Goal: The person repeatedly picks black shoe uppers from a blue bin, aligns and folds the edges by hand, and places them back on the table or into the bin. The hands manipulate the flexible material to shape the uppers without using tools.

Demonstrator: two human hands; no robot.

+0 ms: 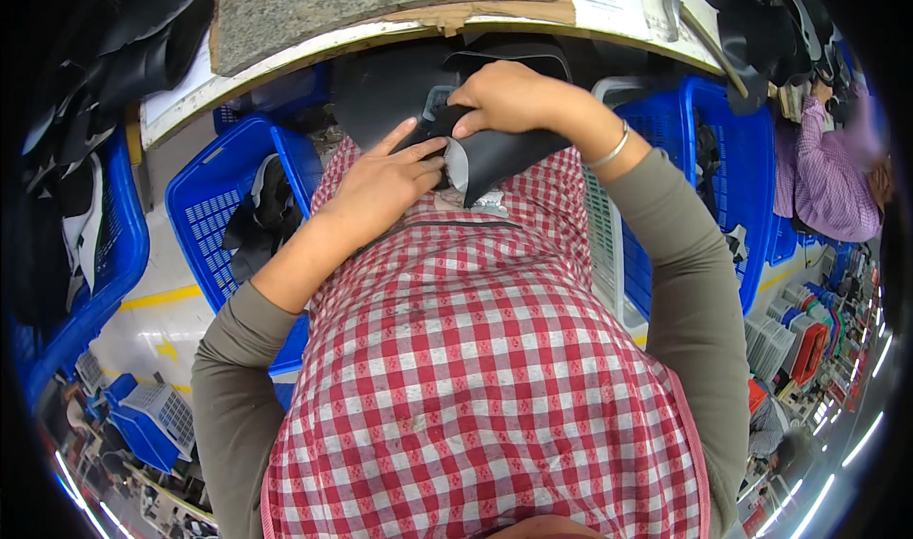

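The black sheet (pixel 523 157) lay over the apron (pixel 475 349), seemingly light, limp and slightly slick, best taken by its edges. The left hand (pixel 373 192) rested on it, fingers spread; the right hand (pixel 509 99) bent over it, its pinch unclear.

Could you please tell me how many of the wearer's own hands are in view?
2: the left hand, and the right hand slightly higher in the picture, both at the black material. Neither is hidden.
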